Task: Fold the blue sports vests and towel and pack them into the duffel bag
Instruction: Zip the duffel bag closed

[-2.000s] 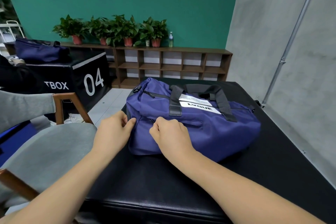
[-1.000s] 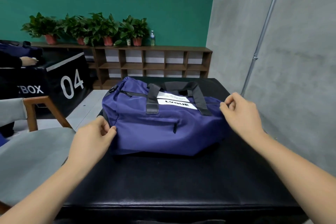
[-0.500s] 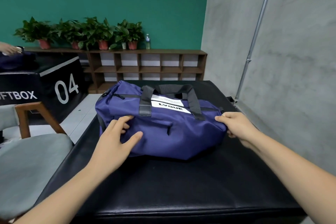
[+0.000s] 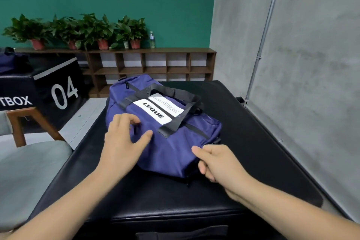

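A blue-purple duffel bag (image 4: 171,142) with black straps and a white LVQUE label lies zipped on the black padded platform (image 4: 243,122), turned at an angle with one end toward me. My left hand (image 4: 124,142) rests on the bag's near left side, fingers spread and loosely bent. My right hand (image 4: 216,163) grips the bag's near end, thumb on top and fingers curled under the fabric. No vests or towel are in view.
A grey cushioned chair with a wooden frame (image 4: 25,154) stands left of the platform. A black box marked 04 (image 4: 58,91) sits behind it. A low wooden shelf (image 4: 152,68) with potted plants lines the green wall. A grey wall (image 4: 302,84) runs along the right.
The bag has swung round, its right end now pulled toward me. My right hand came nearer with that end, and my left hand stays on the bag's left side.
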Demonstrator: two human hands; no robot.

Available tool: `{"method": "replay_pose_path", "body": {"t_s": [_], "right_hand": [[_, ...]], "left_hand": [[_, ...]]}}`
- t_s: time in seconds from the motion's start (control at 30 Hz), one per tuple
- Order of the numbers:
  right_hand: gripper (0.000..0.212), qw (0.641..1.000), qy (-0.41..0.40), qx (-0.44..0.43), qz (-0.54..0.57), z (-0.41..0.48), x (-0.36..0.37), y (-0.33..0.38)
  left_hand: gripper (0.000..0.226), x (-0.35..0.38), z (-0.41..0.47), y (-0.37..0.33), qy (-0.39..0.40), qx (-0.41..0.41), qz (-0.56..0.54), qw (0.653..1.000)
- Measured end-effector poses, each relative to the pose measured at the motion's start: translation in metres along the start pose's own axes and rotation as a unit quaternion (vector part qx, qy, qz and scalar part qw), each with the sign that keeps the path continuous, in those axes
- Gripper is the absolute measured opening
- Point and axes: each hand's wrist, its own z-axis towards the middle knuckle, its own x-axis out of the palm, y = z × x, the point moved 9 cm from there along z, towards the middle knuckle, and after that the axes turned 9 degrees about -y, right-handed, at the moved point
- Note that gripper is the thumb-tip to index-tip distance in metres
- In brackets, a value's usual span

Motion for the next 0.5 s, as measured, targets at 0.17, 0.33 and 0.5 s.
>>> {"method": "replay_pose_path", "body": {"t_s": [0.17,0.33,0.5], "right_hand": [[0.049,0.998,0.033,-0.037,-0.032,-0.027,0.037,0.013],[0.045,0.994,0.090,-0.051,-0.035,-0.051,0.059,0.017],[0.021,0.984,0.132,-0.078,-0.096,-0.067,0.061,-0.001]], "left_hand": [[0.028,0.006,-0.040,-0.065,0.063,0.147,0.026,0.987],[0.028,0.013,-0.052,-0.097,0.101,0.229,0.068,0.966],[0.038,0.021,-0.052,-0.097,0.134,0.298,0.177,0.928]]}}
